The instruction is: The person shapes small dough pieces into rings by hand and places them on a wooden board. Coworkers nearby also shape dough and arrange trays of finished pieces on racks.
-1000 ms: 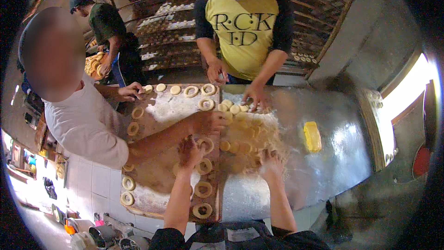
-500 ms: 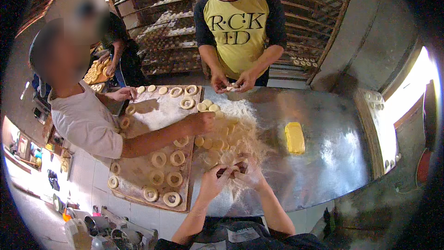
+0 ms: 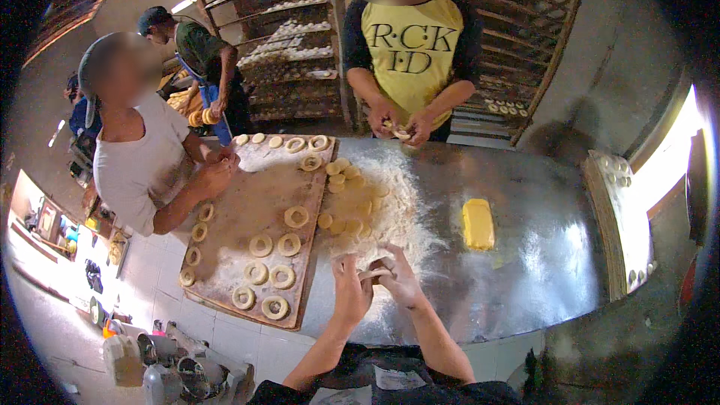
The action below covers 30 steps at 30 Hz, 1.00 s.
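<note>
Left hand [image 3: 352, 290] and right hand [image 3: 403, 283] meet above the near side of the metal table [image 3: 540, 180], fingers bent and drawn in narrow around a dough piece [image 3: 375, 274] held between them. Taking that piece as the dial's centre, with twelve toward the far side, the wooden board [image 3: 251, 184] lies between nine and ten o'clock, bearing more than a dozen dough rings [image 3: 252, 246] — these look already shaped. Toward eleven, on the table just beside the board, a loose group of solid dough rounds [image 3: 325, 221] seems to be the part left unshaped, so I judge the shaping partway along. Loose flour [image 3: 403, 210] spreads from twelve toward one, and a yellow block [image 3: 478, 224] sits at two. The held piece looks pale and slim, seen nearly edge-on — whether a hole runs through it, I cannot tell. The rings are creamy and slightly uneven.
</note>
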### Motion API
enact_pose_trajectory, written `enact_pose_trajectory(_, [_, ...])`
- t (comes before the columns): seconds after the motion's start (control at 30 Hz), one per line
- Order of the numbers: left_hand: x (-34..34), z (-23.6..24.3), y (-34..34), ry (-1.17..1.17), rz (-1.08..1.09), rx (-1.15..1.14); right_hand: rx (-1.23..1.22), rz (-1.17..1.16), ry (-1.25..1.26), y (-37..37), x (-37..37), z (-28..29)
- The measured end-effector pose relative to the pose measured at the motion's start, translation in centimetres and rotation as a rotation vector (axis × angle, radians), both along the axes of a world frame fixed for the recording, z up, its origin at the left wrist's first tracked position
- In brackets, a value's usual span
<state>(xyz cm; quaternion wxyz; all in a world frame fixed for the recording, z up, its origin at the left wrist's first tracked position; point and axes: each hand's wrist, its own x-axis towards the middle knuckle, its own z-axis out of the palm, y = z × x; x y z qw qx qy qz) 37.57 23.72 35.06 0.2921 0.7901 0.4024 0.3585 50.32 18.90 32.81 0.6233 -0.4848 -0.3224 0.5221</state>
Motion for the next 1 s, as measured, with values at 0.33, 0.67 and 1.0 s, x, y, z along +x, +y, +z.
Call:
enact_pose_trajectory(0.33, [-3.1,-0.2,2.0,-0.878,-0.229,-0.819,-0.037,-0.045,-0.056,2.9,-3.3,1.8])
enact_pose_trajectory(0.67, [-7.8,-0.3,10.3,-0.120,-0.131,-0.025,0.197,0.019,0.505,9.6,-8.5,2.7])
enact_pose_trajectory(1.0, [-12.3,-1.8,20.0,-0.118,-0.181,-0.127,0.152,-0.067,-0.001,18.1,-12.8,0.0])
